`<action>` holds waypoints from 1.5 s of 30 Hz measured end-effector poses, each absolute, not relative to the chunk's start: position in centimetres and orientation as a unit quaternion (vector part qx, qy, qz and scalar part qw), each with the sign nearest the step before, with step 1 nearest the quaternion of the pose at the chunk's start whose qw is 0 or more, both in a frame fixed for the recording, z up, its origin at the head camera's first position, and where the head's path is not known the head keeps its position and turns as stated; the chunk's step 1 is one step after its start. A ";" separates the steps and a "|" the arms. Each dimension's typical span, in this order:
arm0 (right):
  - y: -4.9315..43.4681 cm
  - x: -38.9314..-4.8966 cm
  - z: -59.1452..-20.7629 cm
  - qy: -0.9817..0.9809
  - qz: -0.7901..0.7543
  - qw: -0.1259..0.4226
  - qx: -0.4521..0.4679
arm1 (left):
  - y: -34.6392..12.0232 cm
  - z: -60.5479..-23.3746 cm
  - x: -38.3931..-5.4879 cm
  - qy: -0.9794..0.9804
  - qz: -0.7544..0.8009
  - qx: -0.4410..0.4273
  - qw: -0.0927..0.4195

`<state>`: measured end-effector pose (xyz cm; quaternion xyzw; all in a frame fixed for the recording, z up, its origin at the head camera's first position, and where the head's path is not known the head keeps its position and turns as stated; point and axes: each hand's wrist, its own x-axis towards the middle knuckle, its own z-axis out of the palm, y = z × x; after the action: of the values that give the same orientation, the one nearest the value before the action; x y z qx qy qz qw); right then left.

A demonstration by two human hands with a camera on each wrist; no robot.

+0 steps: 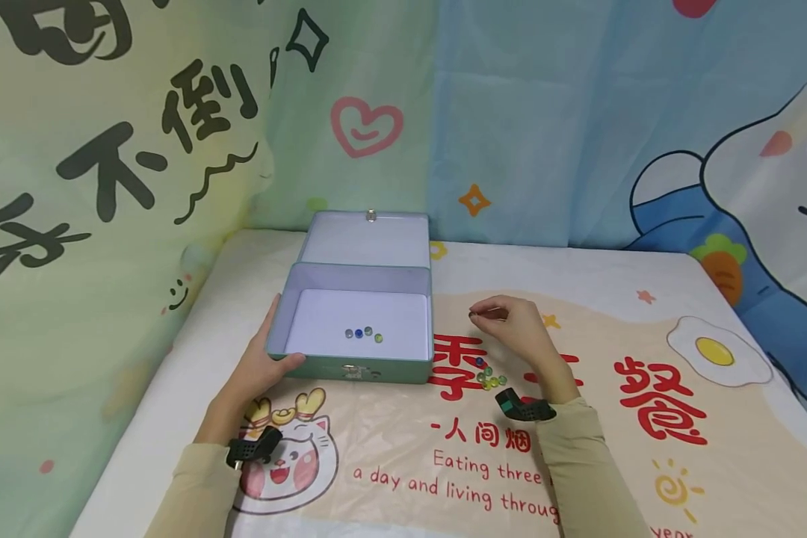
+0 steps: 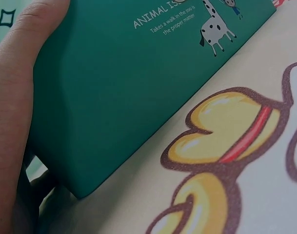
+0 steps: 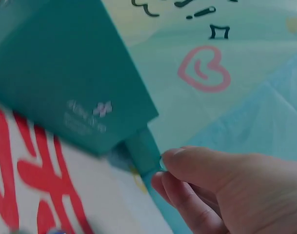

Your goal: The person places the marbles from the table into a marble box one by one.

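Note:
A green tin box (image 1: 363,368) stands with its hinged lid (image 1: 368,239) raised at the back. Inside, on the pale bottom, lie several glass marbles (image 1: 359,334), one of them deep blue. My left hand (image 1: 262,360) grips the front left corner, thumb at the front rim and fingers along the left wall. In the left wrist view the green front (image 2: 114,107) shows a printed giraffe. Right of the box, my right hand (image 1: 511,321) pinches a small glass marble (image 3: 162,163) between thumb and index finger, above the cloth. A cluster of green and blue marbles (image 1: 489,379) lies below that hand.
A printed tablecloth (image 1: 390,441) with red characters and a cartoon cat covers the table. Patterned curtains (image 1: 511,112) hang right behind the table's back edge and on the left. Each wrist wears a black camera band (image 1: 254,448).

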<state>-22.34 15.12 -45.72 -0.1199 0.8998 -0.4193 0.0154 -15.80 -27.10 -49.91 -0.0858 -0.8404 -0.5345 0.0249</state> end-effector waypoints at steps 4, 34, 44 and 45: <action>13.5 -22.4 -44.6 0.896 -0.427 0.008 -0.120 | -27.2 -49.8 -15.7 -0.840 -0.535 -0.086 0.026; -0.5 -21.6 -42.7 0.928 -0.270 -0.008 -0.258 | -27.4 -50.2 -15.9 -0.829 -0.549 -0.095 0.035; -1.8 -22.7 -43.9 0.952 -0.187 0.048 -0.236 | -27.3 -50.2 -16.0 -0.828 -0.551 -0.097 0.029; -1.9 -22.8 -43.9 0.953 -0.184 0.053 -0.232 | -27.4 -50.1 -16.0 -0.829 -0.550 -0.097 0.029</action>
<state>-22.80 -1.88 -43.92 -0.2325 0.9535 -0.1845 0.0535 -16.02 -27.38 -50.14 -0.0965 -0.8291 -0.5500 0.0290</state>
